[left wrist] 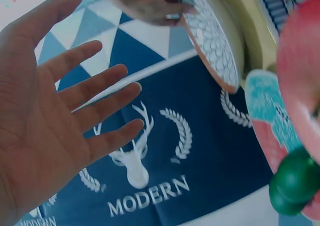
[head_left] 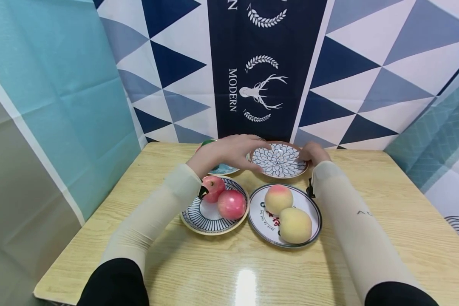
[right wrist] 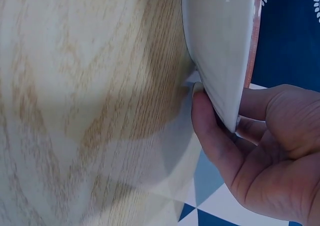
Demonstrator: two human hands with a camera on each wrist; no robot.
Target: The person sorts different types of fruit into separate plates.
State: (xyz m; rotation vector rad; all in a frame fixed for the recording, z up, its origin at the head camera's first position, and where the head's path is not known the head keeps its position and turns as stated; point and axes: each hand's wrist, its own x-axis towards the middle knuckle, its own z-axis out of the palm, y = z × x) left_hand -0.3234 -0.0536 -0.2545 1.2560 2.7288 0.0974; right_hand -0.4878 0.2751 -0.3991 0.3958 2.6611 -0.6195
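At the back of the table is a plate (head_left: 279, 159) with a petal pattern and a brown rim. My right hand (head_left: 313, 152) pinches its right edge. The right wrist view shows the fingers of that hand (right wrist: 270, 146) on both faces of the plate's edge (right wrist: 220, 46). My left hand (head_left: 235, 151) hovers left of this plate, holding nothing. Its fingers are spread and apart from the plate in the left wrist view, palm (left wrist: 45, 131) showing. Partly hidden behind the left hand is a teal plate (head_left: 223, 169) with green fruit (left wrist: 297, 178) by it.
Nearer on the left, a striped plate (head_left: 202, 227) carries two red apples (head_left: 231, 204). Beside it, a white plate (head_left: 258, 223) with a dark rim holds two peaches (head_left: 295, 225). A patterned cloth (head_left: 176, 63) hangs behind the wooden table (head_left: 199, 272).
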